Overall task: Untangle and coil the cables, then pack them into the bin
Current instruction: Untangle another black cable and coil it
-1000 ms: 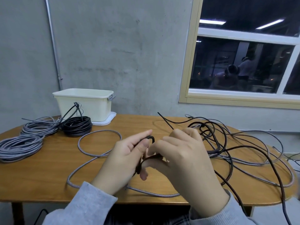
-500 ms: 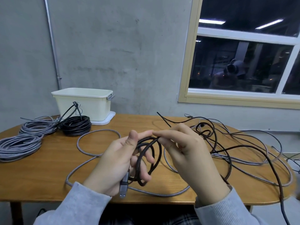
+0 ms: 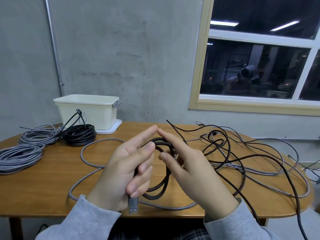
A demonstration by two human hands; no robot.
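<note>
Grey concrete wall behind; wooden table point(image 3: 52, 179) carries everything. Far left: two grey coils point(image 3: 20, 156), a black coil point(image 3: 78, 134) beside them, parked just in front of the cream bin point(image 3: 90, 110), probably staged for packing. Centre: left hand point(image 3: 128, 170) grips the gathered loops of the black cable point(image 3: 161, 181), lower fingers curled round the strands, plug point(image 3: 133, 204) hanging below, which keeps the loops from springing apart. Right hand point(image 3: 192, 172) open, fingers straight, index tip meeting the left index, apparently guiding the next turn. Right: loose tangle point(image 3: 242, 153) feeds the coil; bin contents not visible
</note>
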